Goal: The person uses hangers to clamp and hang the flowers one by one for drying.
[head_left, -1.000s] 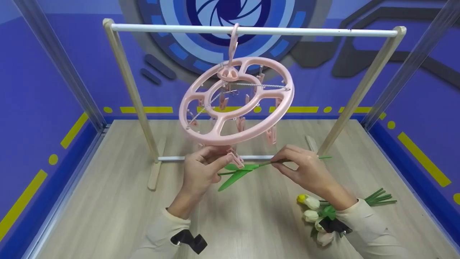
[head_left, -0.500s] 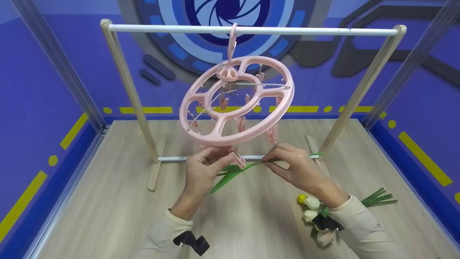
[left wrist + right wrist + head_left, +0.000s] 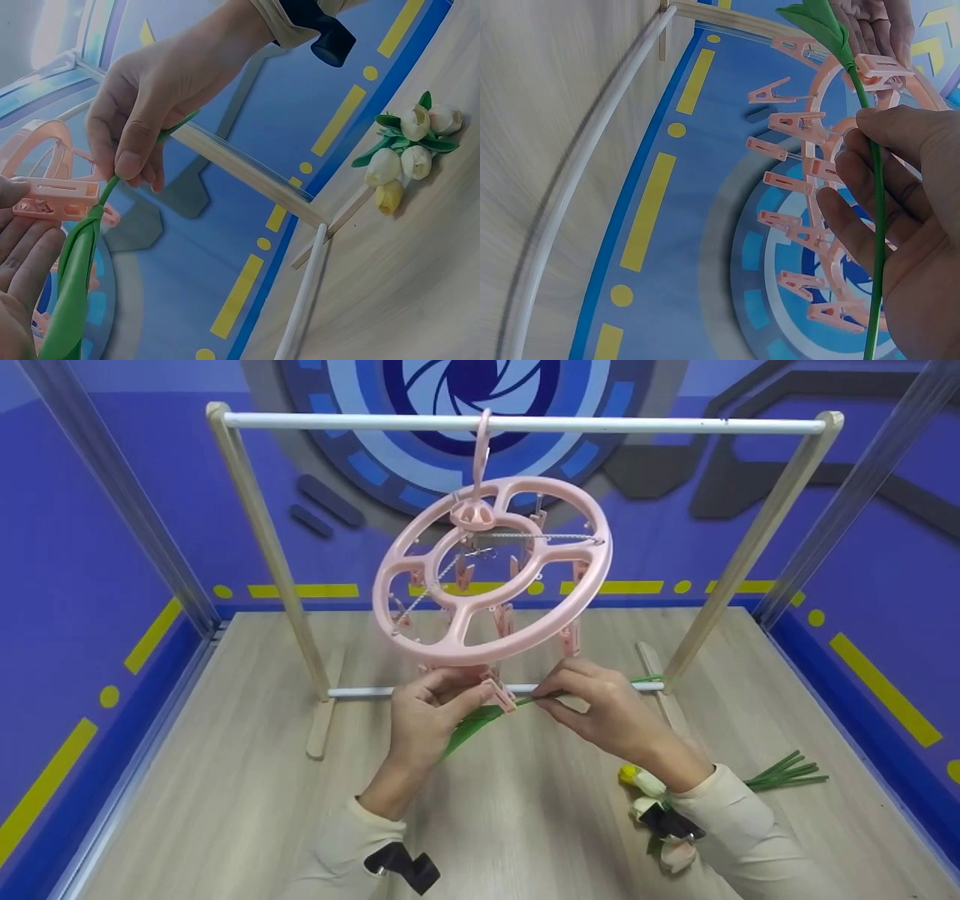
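Note:
My left hand (image 3: 427, 720) pinches a pink clothespin (image 3: 500, 695) hanging under the near rim of a round pink clip hanger (image 3: 480, 652). Between thumb and fingertips, my right hand (image 3: 604, 705) pinches the green stem (image 3: 877, 202) of an artificial flower. The stem's leaves (image 3: 71, 289) extend past the clothespin toward my left hand; the bloom is out of sight. In both wrist views the clothespin's tip meets the stem just where the leaves join it. Whether its jaws enclose the stem, I cannot tell.
The hanger hooks over the white top bar (image 3: 360, 421) of a wooden-legged rack (image 3: 274, 547). Several other clothespins (image 3: 784, 180) dangle from it. A bunch of artificial tulips (image 3: 386, 169) lies on the table (image 3: 225, 810), partly under my right forearm.
My right hand has moved left with the stem, bringing the leaf joint up to the clothespin. The leaves have shifted left behind my left hand, which stays nearly in place.

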`<state>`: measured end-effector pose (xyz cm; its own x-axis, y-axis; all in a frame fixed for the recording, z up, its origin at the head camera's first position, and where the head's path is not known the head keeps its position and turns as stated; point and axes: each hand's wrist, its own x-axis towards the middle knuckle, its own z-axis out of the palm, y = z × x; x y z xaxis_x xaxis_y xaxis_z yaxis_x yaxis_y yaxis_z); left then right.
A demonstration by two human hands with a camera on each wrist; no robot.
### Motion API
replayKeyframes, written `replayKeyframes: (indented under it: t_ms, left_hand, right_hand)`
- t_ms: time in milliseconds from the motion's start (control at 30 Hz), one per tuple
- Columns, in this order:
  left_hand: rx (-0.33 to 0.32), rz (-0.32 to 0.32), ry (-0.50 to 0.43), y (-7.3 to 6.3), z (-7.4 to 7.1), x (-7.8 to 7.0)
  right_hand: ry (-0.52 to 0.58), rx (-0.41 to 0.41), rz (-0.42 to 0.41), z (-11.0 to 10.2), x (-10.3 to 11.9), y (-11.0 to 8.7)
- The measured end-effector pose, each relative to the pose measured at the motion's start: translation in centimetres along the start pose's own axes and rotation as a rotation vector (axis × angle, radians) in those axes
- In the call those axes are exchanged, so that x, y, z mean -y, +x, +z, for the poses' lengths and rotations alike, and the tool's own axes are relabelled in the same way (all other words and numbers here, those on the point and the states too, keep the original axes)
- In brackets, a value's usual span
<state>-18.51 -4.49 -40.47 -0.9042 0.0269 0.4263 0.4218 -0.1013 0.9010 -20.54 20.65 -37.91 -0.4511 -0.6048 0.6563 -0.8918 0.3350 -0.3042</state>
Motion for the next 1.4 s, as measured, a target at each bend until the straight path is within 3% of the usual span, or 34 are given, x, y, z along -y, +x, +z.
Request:
replayKeyframes:
  t_ms: [433, 767, 1000, 1400]
  left_hand:
    - [0.007, 0.034, -0.013, 0.0, 0.0, 0.2]
    - [0.024, 0.026, -0.028, -0.1, 0.1, 0.2]
    - [0.023, -0.006, 0.025, -0.4, 0.0, 0.2]
    - [-0.032, 0.068, 0.072, -1.1, -1.7, 0.4]
  right_hand:
    - [0.007, -0.003, -0.019, 0.3, 0.4, 0.4]
    - [0.009, 0.008, 0.006, 0.3, 0.5, 0.4]
    - [0.013, 0.014, 0.023, 0.3, 0.6, 0.2]
    - [0.015, -0.005, -0.013, -0.2, 0.3, -0.3]
